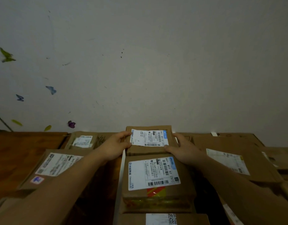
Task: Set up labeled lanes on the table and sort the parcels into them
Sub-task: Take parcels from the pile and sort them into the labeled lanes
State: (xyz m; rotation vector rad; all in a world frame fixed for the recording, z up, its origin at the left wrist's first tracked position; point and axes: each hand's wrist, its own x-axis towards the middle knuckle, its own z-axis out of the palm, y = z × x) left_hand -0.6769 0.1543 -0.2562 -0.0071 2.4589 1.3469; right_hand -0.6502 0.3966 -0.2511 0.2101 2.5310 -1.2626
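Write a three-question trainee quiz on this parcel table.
1. True or false: only the left hand grips the far parcel.
2. The white tape strip runs along which side of the near parcel? A) left B) right C) across its top
3. Fill in: both parcels' labels read 661-B11 ___.
Key: 1 false, the right hand grips it too; 2 A; 3 57.

free: table (18,148) far L | blocked: parcels (157,172) ctr/R, wall (156,62) behind
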